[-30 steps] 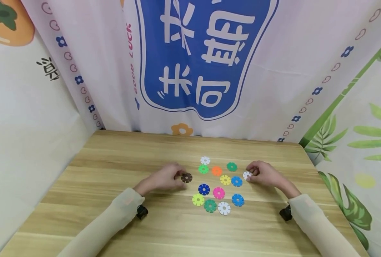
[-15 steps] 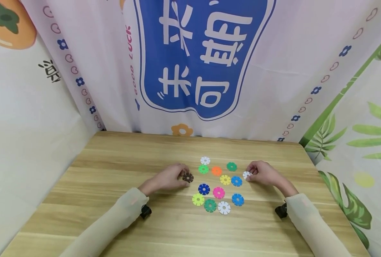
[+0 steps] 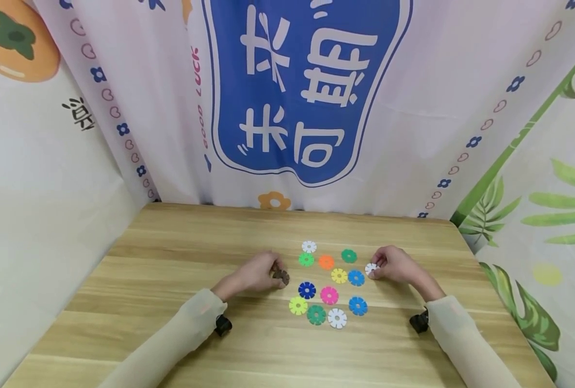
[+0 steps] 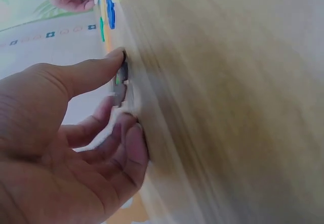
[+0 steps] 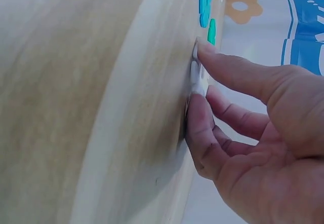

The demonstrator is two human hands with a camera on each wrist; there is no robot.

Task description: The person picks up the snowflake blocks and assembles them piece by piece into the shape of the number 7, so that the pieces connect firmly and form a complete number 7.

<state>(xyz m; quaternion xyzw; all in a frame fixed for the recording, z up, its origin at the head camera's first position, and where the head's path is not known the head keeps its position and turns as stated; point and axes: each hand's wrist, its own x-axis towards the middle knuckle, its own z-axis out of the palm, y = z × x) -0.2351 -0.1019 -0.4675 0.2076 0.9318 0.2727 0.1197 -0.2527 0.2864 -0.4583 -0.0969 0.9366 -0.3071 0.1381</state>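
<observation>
A person's left hand (image 3: 256, 271) pinches a slotted brown disc (image 3: 283, 275) between thumb and fingers, to the left of a pink disc (image 3: 325, 298) on a wood-grain table (image 3: 171, 258) and a little beyond it. The right hand (image 3: 397, 264) pinches a white disc (image 3: 368, 268) in the same way, to the right of the pink disc and beyond it; whether either held disc touches the table cannot be told. Just left of the pink disc lies a dark blue disc (image 3: 302, 291). To its near left are a lime disc (image 3: 293, 307) and a near green disc (image 3: 311, 316), with a near white disc (image 3: 337, 324) on its near side. A near blue disc (image 3: 358, 312) sits to its near right. Beyond it lie a yellow disc (image 3: 334, 277) and, farther right, a far blue disc (image 3: 356, 283). Farther beyond are an orange disc (image 3: 321, 263), a light green disc (image 3: 302, 261) and a far white disc (image 3: 309, 251) to the left, and a far green disc (image 3: 348, 260) to the right. Pale sleeves (image 3: 185, 328) flank the pink disc on both sides, a small black device (image 3: 223, 326) at each wrist. Well beyond it, past the table's far edge, hangs a printed curtain (image 3: 413, 145) bearing a blue panel and "GOOD LUCK".
</observation>
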